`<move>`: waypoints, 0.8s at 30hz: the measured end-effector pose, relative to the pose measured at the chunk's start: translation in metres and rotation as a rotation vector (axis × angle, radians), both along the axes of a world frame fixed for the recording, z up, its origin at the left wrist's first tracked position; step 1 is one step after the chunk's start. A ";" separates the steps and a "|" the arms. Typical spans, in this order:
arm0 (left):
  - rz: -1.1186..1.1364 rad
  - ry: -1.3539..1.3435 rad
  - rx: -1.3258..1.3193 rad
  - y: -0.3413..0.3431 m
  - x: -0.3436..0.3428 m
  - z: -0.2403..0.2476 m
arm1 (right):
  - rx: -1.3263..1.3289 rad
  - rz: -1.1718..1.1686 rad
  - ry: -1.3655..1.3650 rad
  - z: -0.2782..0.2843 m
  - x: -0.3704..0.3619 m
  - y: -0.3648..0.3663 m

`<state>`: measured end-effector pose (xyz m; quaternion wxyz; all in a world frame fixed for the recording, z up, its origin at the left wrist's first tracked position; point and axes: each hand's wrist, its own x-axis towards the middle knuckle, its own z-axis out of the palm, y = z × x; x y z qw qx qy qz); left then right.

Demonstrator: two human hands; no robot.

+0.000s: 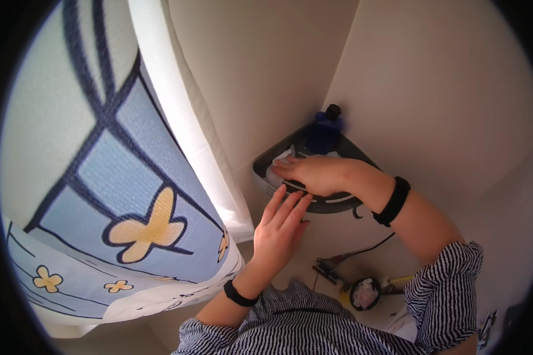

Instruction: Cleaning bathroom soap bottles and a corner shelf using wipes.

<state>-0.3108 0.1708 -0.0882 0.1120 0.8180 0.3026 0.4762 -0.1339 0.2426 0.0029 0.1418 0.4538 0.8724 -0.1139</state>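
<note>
A dark grey corner shelf with a slatted floor is fixed where two walls meet. My right hand reaches into it from the right, palm down. Its fingers press on a crumpled white cloth or tissue at the shelf's left end; part of it is hidden under the hand. Just below the front rim is my left hand, open, with fingers stretched up and fingertips at the rim. Whether they touch it I cannot tell. A dark blue bottle with a black cap stands in the shelf's back corner.
A patterned curtain in blue, white and yellow hangs close on the left, beside a white liner. A small hook hangs under the shelf. Lower down are a black cable and a round dark container with pale contents.
</note>
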 end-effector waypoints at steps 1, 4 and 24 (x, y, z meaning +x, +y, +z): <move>-0.009 -0.001 -0.001 0.000 0.000 0.003 | -0.001 -0.009 -0.001 -0.004 0.006 0.002; -0.019 -0.009 0.000 0.001 0.001 0.007 | 0.123 -0.258 -0.197 -0.004 0.015 0.010; -0.017 -0.033 -0.004 0.004 -0.004 -0.003 | -0.358 -0.142 -0.241 0.032 0.019 -0.038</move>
